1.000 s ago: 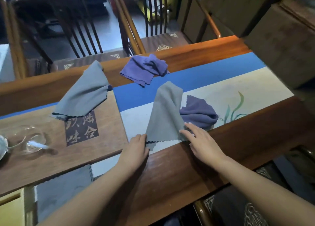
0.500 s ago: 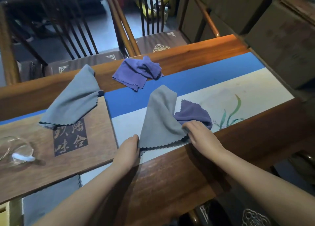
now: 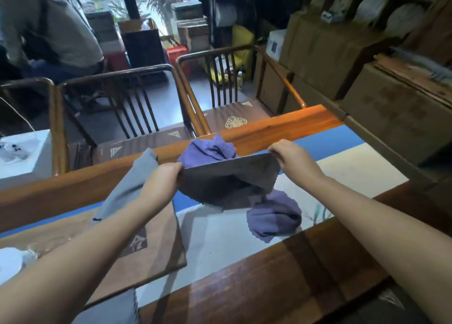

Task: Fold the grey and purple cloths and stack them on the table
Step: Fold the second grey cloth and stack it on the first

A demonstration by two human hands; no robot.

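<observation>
Both hands pinch the top corners of a grey cloth [image 3: 227, 184] and hold it stretched in the air above the table [image 3: 281, 270]: the left hand [image 3: 162, 180] grips the left corner with fingers curled round it, the right hand [image 3: 292, 156] grips the right corner the same way. Its top edge runs taut between the two fists, and the rest hangs down with a scalloped lower edge clear of the table runner [image 3: 349, 174]. Below it and slightly to the right, a crumpled purple cloth [image 3: 274, 217] lies on the runner's pale part. A second purple cloth [image 3: 208, 150] sits bunched at the table's far wooden edge, partly hidden behind the held cloth. Another grey cloth [image 3: 129, 184] lies to the left, behind the left forearm, draped onto a wooden tray [image 3: 161, 245] with a dark square mark. Beyond the table stand wooden chairs [image 3: 137, 106], and a seated person [image 3: 56, 30] shows at the upper left.
</observation>
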